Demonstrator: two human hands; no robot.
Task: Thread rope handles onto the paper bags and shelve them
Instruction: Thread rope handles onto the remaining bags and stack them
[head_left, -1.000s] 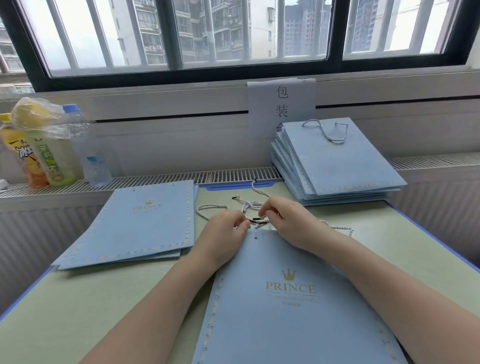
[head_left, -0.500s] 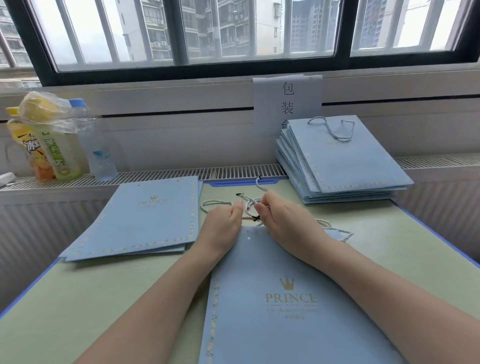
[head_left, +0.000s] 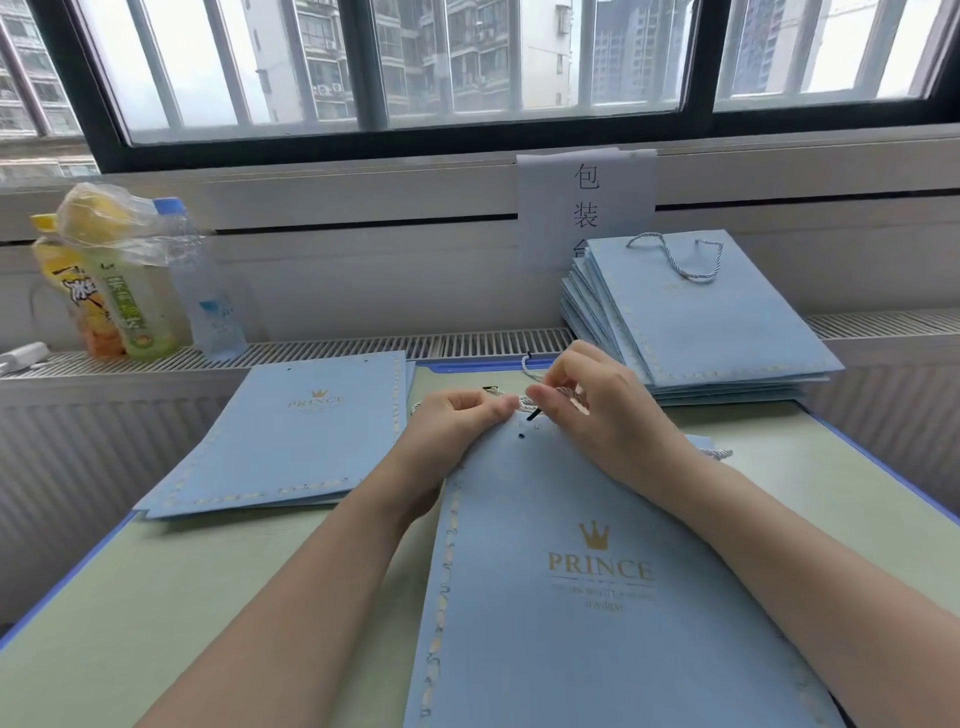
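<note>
Packing station: bag stacks (head_left: 701, 322), sign (head_left: 587, 202).

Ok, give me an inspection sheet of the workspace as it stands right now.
Surface: green table, blue-edged.
Job's things: bag in work flat, hole visible near top; unthreaded stack left; finished stack back right, handles on.
Clutter: drink bottles on the radiator ledge.
Grips: left hand and right hand pinch the rope handle above the hole.
Cables: white charger, far left.
Surroundings: window, paper sign.
</note>
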